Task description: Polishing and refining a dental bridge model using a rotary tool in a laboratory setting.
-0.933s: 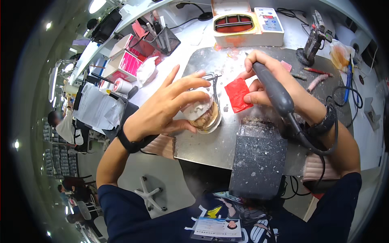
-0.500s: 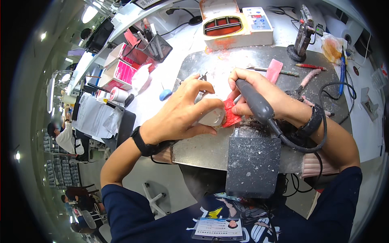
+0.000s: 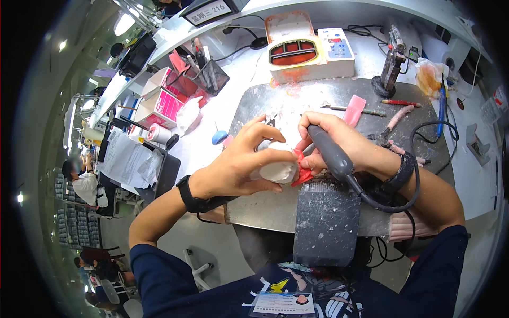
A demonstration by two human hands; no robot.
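My left hand point(image 3: 233, 159) is closed round a white plaster model point(image 3: 280, 170), thumb below it and fingers curled over the top. A piece of thin red sheet point(image 3: 303, 172) sits at the model's right side, by my right fingertips. In my right hand point(image 3: 339, 140) is a thick dark grey corded handpiece point(image 3: 333, 155), gripped like a pen; its working tip is hidden behind my fingers. Both hands meet above a grey metal board point(image 3: 260, 209), just beyond a dusty dark pad point(image 3: 326, 228) at its front edge.
Behind stands a white heater box point(image 3: 313, 71) with a red-filled well. A pink wax strip point(image 3: 354, 110), a green-handled tool point(image 3: 371, 112) and a red pencil point(image 3: 402, 103) lie right. The handpiece cable point(image 3: 384, 208) loops by my right wrist. A mesh pen holder point(image 3: 212, 77) stands left.
The whole view has shifted, so the bench sits lower in the picture. The plaster model has turned slightly, showing more of its white face. Both hands keep their holds.
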